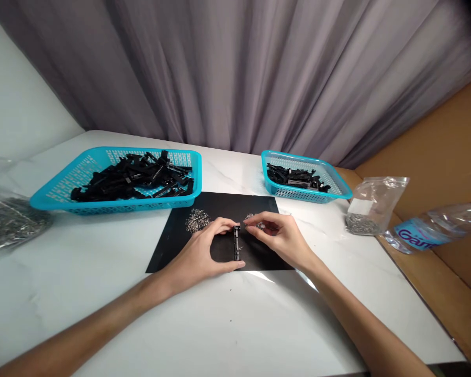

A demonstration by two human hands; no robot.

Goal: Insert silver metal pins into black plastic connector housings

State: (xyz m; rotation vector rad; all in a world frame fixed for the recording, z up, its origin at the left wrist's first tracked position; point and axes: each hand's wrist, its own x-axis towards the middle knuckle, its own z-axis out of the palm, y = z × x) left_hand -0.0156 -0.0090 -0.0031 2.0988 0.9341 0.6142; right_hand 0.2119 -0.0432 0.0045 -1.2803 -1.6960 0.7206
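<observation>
A narrow black part [236, 243] is held lengthwise between the thumb and fingers of my left hand [200, 254], over a black mat [165, 251]. Just right of it is my right hand [280, 235], its thumb and index fingertips close together; whatever they hold, if anything, is too small to make out. One pile of small metal pieces [197, 220] lies beyond my left hand. A second metal pile [255, 222] is partly hidden behind my right fingers.
A large blue basket [198, 178] of black parts stands at the left, a smaller blue basket [322, 197] at the right. Bags of metal pieces lie at far left [11, 222] and right [364, 222]. A plastic bottle [424, 230] lies near the right edge.
</observation>
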